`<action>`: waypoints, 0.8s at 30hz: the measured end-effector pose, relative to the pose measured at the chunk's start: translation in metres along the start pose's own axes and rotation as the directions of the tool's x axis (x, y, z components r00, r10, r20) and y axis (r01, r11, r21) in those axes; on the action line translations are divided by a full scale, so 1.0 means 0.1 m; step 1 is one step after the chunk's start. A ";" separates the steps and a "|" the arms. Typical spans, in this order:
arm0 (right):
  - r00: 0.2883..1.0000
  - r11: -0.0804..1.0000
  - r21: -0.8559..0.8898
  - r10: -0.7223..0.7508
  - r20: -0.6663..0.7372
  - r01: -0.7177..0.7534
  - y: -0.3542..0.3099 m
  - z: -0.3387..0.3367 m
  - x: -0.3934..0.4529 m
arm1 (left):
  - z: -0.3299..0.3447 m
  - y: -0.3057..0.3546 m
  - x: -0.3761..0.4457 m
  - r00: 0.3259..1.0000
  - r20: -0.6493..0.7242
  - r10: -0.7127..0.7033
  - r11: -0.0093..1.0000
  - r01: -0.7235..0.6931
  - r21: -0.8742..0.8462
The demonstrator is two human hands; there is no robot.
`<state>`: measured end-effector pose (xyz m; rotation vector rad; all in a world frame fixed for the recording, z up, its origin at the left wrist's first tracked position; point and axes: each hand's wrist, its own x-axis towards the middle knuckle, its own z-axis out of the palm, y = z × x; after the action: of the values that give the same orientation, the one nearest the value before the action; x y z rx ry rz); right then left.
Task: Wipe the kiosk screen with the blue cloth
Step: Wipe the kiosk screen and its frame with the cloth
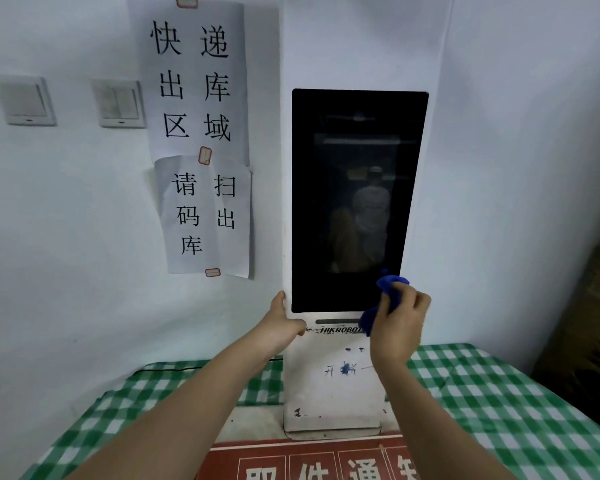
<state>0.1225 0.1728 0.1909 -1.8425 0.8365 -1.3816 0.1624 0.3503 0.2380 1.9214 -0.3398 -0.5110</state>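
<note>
On the green-checked table point(492, 393) stands a white kiosk point(329, 393). The left hand point(284, 327) grips its left edge, thumb up the side. The right hand point(400, 323), fingers curled, bunches a deep-blue cloth point(390, 289) against the lower right corner of the screen point(354, 188), which is dark, glossy and probably off.

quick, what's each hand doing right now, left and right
Left hand: grips the kiosk's lower left edge.
Right hand: grip closed on the blue cloth, at the screen's lower right corner.
</note>
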 end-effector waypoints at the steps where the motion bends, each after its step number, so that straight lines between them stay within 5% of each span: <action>1: 0.999 0.999 -0.016 -0.041 0.021 0.042 -0.02 0.04 -0.05 | 0.00 0.00 0.00 1.000 0.006 0.000 1.000 0.000 0.002; 9: 0.975 0.978 0.050 -0.205 0.088 0.201 -0.45 0.38 -0.42 | -0.07 -0.02 0.01 1.000 0.011 0.019 1.000 -0.019 -0.020; 14: 0.787 0.820 -0.011 -0.546 0.286 0.573 -0.78 0.54 -0.56 | -0.10 -0.05 0.01 0.999 -0.050 -0.015 0.995 0.010 -0.099; 18: 0.732 0.768 -0.022 -0.600 0.321 0.640 -0.78 0.48 -0.45 | -0.19 -0.08 0.02 0.993 -0.105 -0.060 0.994 0.050 -0.093; 24: 0.889 0.903 0.008 -0.424 0.171 0.429 -0.65 0.18 -0.01 | -0.11 0.04 -0.01 0.996 -0.079 -0.042 0.995 0.035 -0.093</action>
<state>0.1458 0.2125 0.2403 -2.2241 0.3752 -1.4453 0.1666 0.3580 0.2453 1.8562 -0.2239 -0.4651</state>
